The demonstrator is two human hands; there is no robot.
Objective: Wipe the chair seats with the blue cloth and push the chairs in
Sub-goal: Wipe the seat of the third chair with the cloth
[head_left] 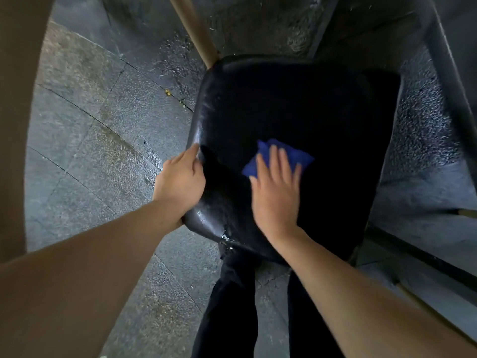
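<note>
Fingers: right hand [275,192] flat, pinning blue cloth [280,157]; left hand [180,180] gripping chair seat [296,104] edge.
Risk: cloth bunching, leaving patches unwiped.

The right hand [276,192] lies flat on the blue cloth [278,156], pressing it onto the black chair seat [296,107]. The left hand [180,182] grips the seat's left edge above the stone floor [90,130].

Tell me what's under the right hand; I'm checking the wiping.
The blue cloth lies under the right hand, pressed flat on the black chair seat. Only its far edge shows; the rest is covered.
</note>
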